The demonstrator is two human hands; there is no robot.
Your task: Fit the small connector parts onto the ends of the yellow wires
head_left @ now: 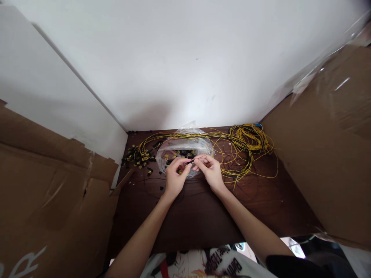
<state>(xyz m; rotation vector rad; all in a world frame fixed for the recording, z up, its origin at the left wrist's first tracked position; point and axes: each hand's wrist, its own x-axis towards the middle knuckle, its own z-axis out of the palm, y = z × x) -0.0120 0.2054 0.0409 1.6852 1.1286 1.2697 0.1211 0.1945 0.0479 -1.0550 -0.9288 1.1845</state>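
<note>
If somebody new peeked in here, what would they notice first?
Probably the bright yellow wires, looped on the right of the dark brown table and stretching along its back towards black-and-yellow connectors heaped at the left. Next, in the middle, the left hand and right hand, pinching a thin dark piece over a clear plastic bag.

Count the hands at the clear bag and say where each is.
2: the left hand and, just right of it, the right hand, both over the bag's near edge.
</note>
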